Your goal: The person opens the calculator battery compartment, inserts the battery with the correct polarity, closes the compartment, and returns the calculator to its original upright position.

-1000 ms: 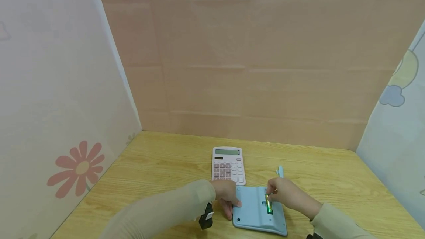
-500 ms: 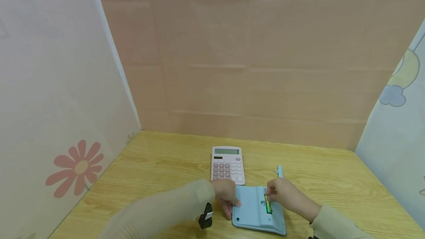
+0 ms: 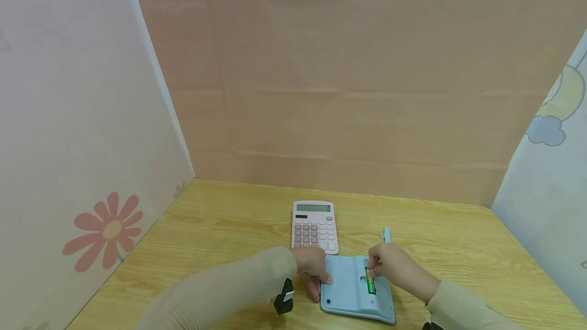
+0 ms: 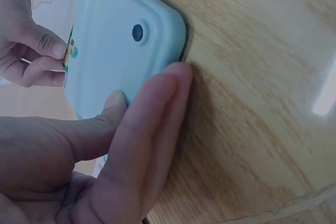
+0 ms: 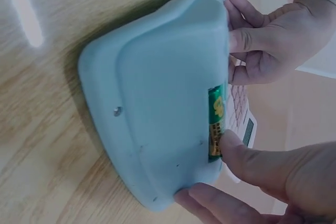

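A light blue calculator (image 3: 344,284) lies face down on the table. My left hand (image 3: 313,269) holds its left edge, thumb on the back and fingers along the side. In the right wrist view, a green and gold battery (image 5: 216,124) lies in the open slot on the calculator's back. The thumb of my right hand (image 3: 390,266) presses one end of the battery, while other fingertips touch the calculator's edge in the right wrist view. The slot's inside is mostly covered by the battery.
A pink calculator (image 3: 314,225) lies face up just behind the blue one. A small light blue piece (image 3: 387,235), like a battery cover, lies beyond my right hand. Walls stand behind and at both sides of the wooden table (image 3: 238,218).
The battery has sunk slightly into the slot under my right thumb. My left hand keeps its hold, and the calculators stay in place.
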